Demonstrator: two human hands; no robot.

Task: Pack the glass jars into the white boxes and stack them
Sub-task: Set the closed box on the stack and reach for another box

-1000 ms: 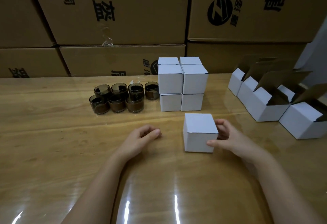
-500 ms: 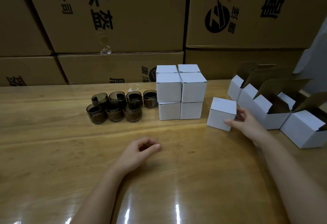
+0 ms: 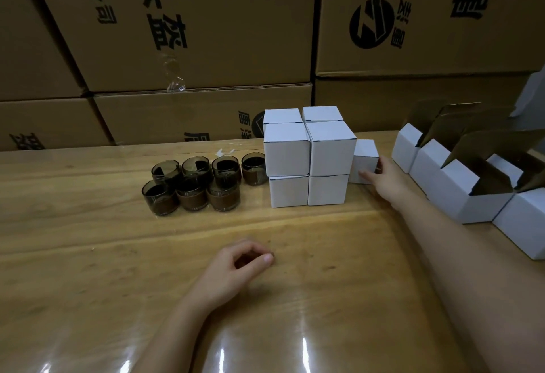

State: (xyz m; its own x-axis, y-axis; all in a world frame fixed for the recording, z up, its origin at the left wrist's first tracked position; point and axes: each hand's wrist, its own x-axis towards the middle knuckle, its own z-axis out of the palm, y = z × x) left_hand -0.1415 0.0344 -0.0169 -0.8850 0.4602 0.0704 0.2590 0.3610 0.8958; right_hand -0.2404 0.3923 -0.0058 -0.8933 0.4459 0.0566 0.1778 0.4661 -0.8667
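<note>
**Item Count**

Jars (image 3: 191,199): seven, four in the rear row and three in the front.
Closed boxes (image 3: 287,151): seven visible (any lower rear units in the stack are hidden).
Open boxes (image 3: 455,195): four.
Cartons (image 3: 236,33): six, partly in frame.

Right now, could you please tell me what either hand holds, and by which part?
The right hand grips a closed white box by its right side; the left hand holds nothing.

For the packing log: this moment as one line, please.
phase: stacking | right hand: grips closed white box beside box stack | left hand: idle on table | glass jars: unpacked
</note>
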